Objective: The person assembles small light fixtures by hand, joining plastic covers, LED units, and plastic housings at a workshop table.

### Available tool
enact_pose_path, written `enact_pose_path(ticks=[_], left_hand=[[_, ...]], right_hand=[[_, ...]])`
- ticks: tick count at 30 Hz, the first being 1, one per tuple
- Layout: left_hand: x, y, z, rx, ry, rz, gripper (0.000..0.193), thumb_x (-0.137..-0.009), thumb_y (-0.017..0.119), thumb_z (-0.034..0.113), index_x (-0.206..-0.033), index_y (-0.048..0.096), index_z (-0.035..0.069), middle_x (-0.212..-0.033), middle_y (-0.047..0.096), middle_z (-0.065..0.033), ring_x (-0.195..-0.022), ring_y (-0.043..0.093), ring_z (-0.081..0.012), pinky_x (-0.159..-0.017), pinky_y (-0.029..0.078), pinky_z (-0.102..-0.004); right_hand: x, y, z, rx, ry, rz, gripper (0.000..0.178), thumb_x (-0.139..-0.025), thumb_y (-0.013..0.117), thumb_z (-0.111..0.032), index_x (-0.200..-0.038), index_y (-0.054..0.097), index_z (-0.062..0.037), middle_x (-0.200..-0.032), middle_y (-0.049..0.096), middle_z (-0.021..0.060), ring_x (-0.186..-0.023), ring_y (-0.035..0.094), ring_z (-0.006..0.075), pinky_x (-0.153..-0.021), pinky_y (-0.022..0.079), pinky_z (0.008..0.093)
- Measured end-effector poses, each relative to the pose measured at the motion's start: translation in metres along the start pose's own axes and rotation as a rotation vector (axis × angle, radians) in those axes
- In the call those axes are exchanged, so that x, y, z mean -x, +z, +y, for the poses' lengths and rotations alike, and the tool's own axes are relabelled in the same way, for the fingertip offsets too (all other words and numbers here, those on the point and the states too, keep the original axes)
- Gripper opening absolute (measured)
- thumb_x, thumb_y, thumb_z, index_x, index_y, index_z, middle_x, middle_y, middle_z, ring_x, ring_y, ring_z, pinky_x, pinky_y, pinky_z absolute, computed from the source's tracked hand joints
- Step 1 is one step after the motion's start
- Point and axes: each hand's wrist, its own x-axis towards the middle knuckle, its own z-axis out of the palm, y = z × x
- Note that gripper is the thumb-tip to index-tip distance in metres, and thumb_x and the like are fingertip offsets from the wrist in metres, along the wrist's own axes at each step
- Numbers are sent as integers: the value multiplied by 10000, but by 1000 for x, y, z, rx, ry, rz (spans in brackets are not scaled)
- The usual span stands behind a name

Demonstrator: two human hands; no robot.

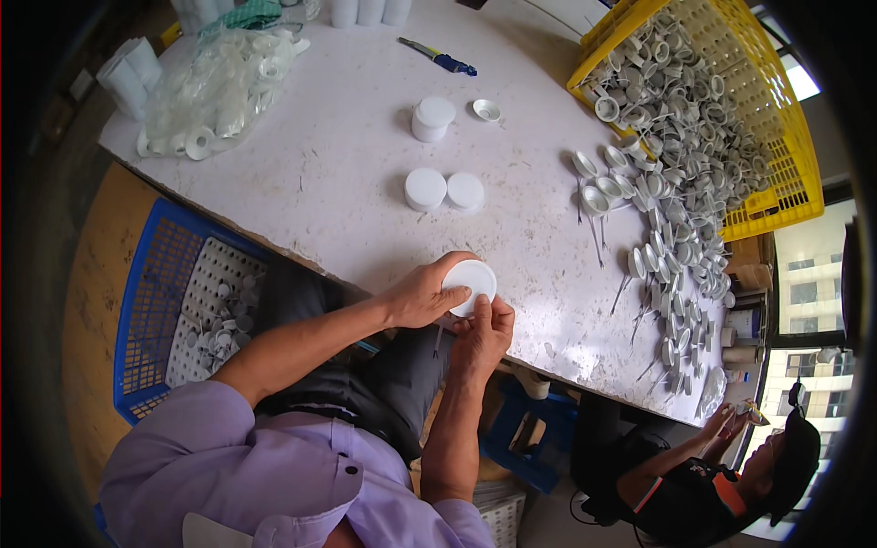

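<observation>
Near the table's front edge, both of my hands hold a round white disc-shaped part (470, 287) with a pale rim, its flat face up. My left hand (429, 294) wraps its left side, thumb lying on the face. My right hand (484, 333) pinches the lower right edge. Thin wires hang just below the hands; whether they belong to this part I cannot tell. Beyond the hands, two white round pieces, a left one (426, 189) and a right one (465, 193), stand side by side. Farther back are a short white stack (433, 120) and a small shallow cup (486, 110).
A yellow crate (786, 173) of wired cups tips onto the table's right, where many wired cups (671, 265) lie spread. At back left sits a plastic bag of white rolls (228, 91); a blue-handled tool (448, 61) lies behind. A blue basket (137, 338) stands left; a person (703, 484) sits right.
</observation>
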Motion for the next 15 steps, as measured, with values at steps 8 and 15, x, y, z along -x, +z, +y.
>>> enact_pose_path(ticks=[8,15], left_hand=[[2,-2,2,26,-26,15,388,-887,525,108,-1245,403,21,-1060,572,-138,-973,563,-199,-836,471,-335],[0,-8,-4,11,-44,43,387,-860,548,92,-1219,435,2,-1060,577,-130,-968,557,-176,-841,467,-321]], right_hand=[[3,5,0,44,-36,16,186,-826,653,-80,-927,506,-26,-798,587,73,-577,538,94,-454,437,197],[-1,5,7,124,-79,0,170,-825,645,-67,-890,495,-17,-681,548,38,-530,512,76,-465,441,190]])
